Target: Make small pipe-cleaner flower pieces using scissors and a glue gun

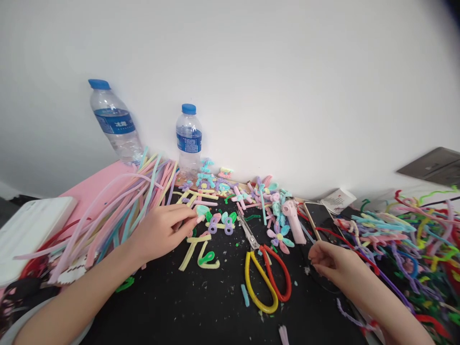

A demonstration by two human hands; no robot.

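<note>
Hand, left [161, 232]: pinching mint-green piece [202, 210], ten o'clock of scissors [252, 239]. Hand, right [333, 264]: curling loosely near phone [319, 218], three o'clock, contents undeterminable.

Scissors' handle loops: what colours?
One yellow loop, one red loop; the head view shows both clearly.

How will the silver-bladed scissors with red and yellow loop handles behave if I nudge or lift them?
Lying flat, the scissors will probably slide, not roll. Their blades look metal, so likely stiff. The pivot screw suggests the halves could swing when lifted.
</note>
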